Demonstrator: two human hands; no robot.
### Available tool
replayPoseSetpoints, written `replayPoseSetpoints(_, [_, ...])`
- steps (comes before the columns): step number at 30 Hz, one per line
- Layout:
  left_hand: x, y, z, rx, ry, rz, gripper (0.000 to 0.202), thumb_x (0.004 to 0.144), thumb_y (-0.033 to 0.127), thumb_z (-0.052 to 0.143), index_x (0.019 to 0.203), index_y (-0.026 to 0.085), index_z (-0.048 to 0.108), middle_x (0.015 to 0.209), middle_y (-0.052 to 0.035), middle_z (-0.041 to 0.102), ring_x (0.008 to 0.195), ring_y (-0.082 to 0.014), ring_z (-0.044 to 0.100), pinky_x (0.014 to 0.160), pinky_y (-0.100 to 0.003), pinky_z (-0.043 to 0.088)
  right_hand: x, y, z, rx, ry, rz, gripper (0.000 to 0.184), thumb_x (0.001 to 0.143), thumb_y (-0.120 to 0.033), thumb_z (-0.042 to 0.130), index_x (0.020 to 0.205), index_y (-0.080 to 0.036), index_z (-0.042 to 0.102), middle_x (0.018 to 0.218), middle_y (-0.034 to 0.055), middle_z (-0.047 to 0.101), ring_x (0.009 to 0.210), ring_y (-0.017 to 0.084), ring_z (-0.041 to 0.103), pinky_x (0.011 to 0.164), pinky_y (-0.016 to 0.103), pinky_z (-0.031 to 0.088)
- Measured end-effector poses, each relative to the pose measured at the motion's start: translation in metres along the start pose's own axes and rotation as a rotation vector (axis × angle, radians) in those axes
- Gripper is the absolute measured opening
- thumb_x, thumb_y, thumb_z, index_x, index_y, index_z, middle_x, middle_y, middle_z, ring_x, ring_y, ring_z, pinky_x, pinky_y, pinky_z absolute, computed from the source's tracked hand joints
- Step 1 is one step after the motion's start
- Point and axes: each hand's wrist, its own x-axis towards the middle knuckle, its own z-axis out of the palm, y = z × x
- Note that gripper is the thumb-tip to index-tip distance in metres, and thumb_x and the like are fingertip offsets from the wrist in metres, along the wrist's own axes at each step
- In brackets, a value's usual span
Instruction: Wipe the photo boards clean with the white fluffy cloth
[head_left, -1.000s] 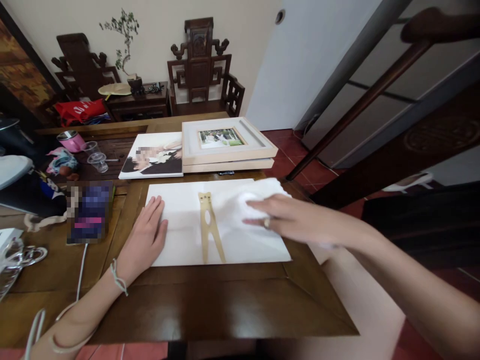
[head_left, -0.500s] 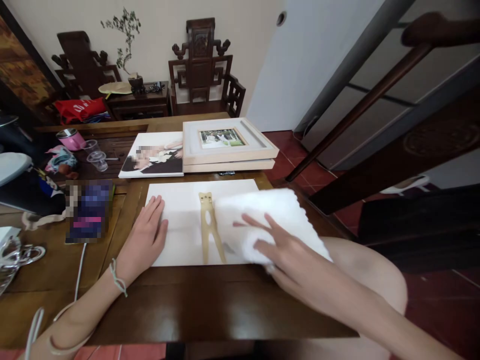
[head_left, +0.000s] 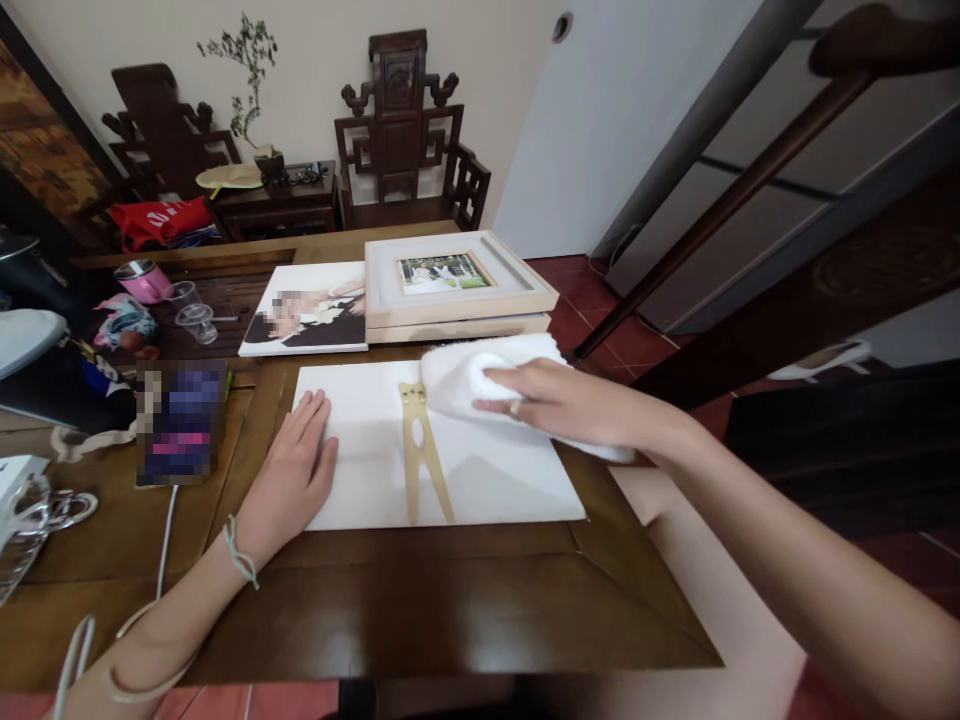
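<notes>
A white rectangular board (head_left: 360, 490) lies flat near the front of the wooden table. Fixed to its middle is a tan, A-shaped easel stand (head_left: 414, 450) with small screws at its top. My left hand (head_left: 301, 455) lies flat on the board's left edge, fingers stretched out. In my right hand (head_left: 544, 400) is a bunched white towel (head_left: 457, 375), pressed on the board's upper right part, just right of the stand's top. Part of the towel drapes past the board's right edge.
Behind the board are two stacked wooden picture frames (head_left: 525, 290) and a photo panel (head_left: 307, 335). A phone (head_left: 180, 425) with a white cable lies left. Further left stand a pink mug (head_left: 145, 282), plastic cups (head_left: 196, 322) and a dark container (head_left: 45, 375). The table's front edge is close.
My right hand has moved the towel away from me, from the board's lower right to its upper right. The board's lower right corner now shows. My left hand has stayed put.
</notes>
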Motion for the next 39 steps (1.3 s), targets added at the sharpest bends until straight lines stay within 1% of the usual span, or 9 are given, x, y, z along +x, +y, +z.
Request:
replayPoseSetpoints(6, [-0.001, -0.001, 0.000, -0.009, -0.005, -0.017, 0.050, 0.099, 0.034, 0.032, 0.142, 0.008, 0.037, 0.152, -0.0170, 0.033, 0.145, -0.0240, 0.022, 0.118, -0.049, 0.021, 0.013, -0.003, 0.024, -0.104, 0.132, -0.067, 0.022, 0.073, -0.004, 0.039, 0.081, -0.021, 0.049, 0.080, 0.0070, 0.063, 0.087, 0.028, 0.063, 0.083, 0.043, 0.046])
replayPoseSetpoints(9, [-0.001, 0.000, 0.000, -0.021, -0.010, -0.033, 0.051, 0.099, 0.033, 0.031, 0.142, 0.007, 0.036, 0.153, -0.0166, 0.033, 0.144, -0.0230, 0.023, 0.118, -0.047, 0.021, -0.021, -0.017, 0.051, -0.148, 0.216, -0.090, 0.026, 0.074, -0.004, 0.039, 0.088, -0.020, 0.055, 0.116, 0.0170, 0.064, 0.126, 0.036, 0.048, 0.092, 0.053, 0.045])
replayPoseSetpoints(12, [0.000, 0.001, 0.000, -0.025, -0.007, -0.035, 0.050, 0.099, 0.033, 0.031, 0.143, 0.009, 0.035, 0.154, -0.0152, 0.031, 0.144, -0.0228, 0.023, 0.118, -0.048, 0.021, -0.067, -0.032, 0.068, -0.151, 0.195, -0.140, 0.032, 0.071, -0.004, 0.039, 0.088, -0.023, 0.058, 0.137, 0.0115, 0.054, 0.137, 0.033, 0.035, 0.100, 0.057, 0.042])
replayPoseSetpoints(18, [-0.001, -0.001, 0.002, 0.006, -0.004, -0.014, 0.050, 0.099, 0.033, 0.031, 0.142, 0.009, 0.037, 0.153, -0.0158, 0.033, 0.144, -0.0239, 0.024, 0.117, -0.049, 0.022, -0.128, -0.032, 0.059, 0.042, 0.047, -0.173, 0.050, 0.074, -0.016, 0.049, 0.113, -0.046, 0.060, 0.126, 0.0002, 0.064, 0.124, 0.029, 0.053, 0.091, 0.044, 0.053])
replayPoseSetpoints(23, [-0.001, -0.001, 0.002, 0.005, 0.007, -0.006, 0.049, 0.099, 0.032, 0.032, 0.142, 0.010, 0.037, 0.152, -0.0160, 0.034, 0.144, -0.0240, 0.025, 0.117, -0.049, 0.022, -0.086, -0.019, 0.032, 0.052, 0.027, -0.013, 0.045, 0.079, -0.015, 0.041, 0.114, -0.035, 0.061, 0.089, 0.0090, 0.069, 0.084, 0.026, 0.067, 0.069, 0.037, 0.054])
replayPoseSetpoints(27, [-0.001, -0.002, 0.002, -0.002, 0.015, 0.007, 0.049, 0.099, 0.031, 0.032, 0.142, 0.009, 0.037, 0.152, -0.0170, 0.034, 0.144, -0.0243, 0.024, 0.118, -0.048, 0.022, -0.010, -0.020, 0.023, 0.032, 0.108, 0.005, 0.020, 0.082, -0.016, 0.039, 0.087, -0.022, 0.057, 0.072, 0.0036, 0.058, 0.074, 0.024, 0.061, 0.068, 0.036, 0.048])
replayPoseSetpoints(31, [-0.001, -0.003, 0.002, -0.008, 0.016, 0.012, 0.048, 0.099, 0.030, 0.032, 0.143, 0.011, 0.036, 0.153, -0.0163, 0.033, 0.144, -0.0244, 0.024, 0.117, -0.050, 0.022, 0.034, -0.036, 0.041, 0.011, 0.239, -0.040, 0.024, 0.080, -0.005, 0.037, 0.092, -0.019, 0.054, 0.082, 0.0048, 0.062, 0.085, 0.025, 0.063, 0.085, 0.043, 0.045])
replayPoseSetpoints(35, [-0.001, -0.002, 0.002, -0.001, 0.007, 0.002, 0.048, 0.099, 0.030, 0.031, 0.143, 0.011, 0.035, 0.153, -0.0156, 0.033, 0.144, -0.0238, 0.023, 0.117, -0.049, 0.022, 0.013, -0.059, 0.065, -0.096, 0.202, -0.116, 0.040, 0.075, 0.003, 0.038, 0.106, -0.014, 0.057, 0.110, 0.0152, 0.064, 0.135, 0.034, 0.036, 0.107, 0.062, 0.025])
replayPoseSetpoints(39, [-0.001, -0.001, 0.002, 0.015, -0.002, 0.002, 0.049, 0.099, 0.030, 0.031, 0.143, 0.009, 0.036, 0.153, -0.0164, 0.032, 0.144, -0.0243, 0.023, 0.117, -0.049, 0.022, -0.042, -0.081, 0.068, -0.074, 0.061, -0.179, 0.044, 0.072, 0.000, 0.042, 0.108, -0.016, 0.061, 0.131, 0.0170, 0.056, 0.141, 0.032, 0.028, 0.111, 0.061, 0.026])
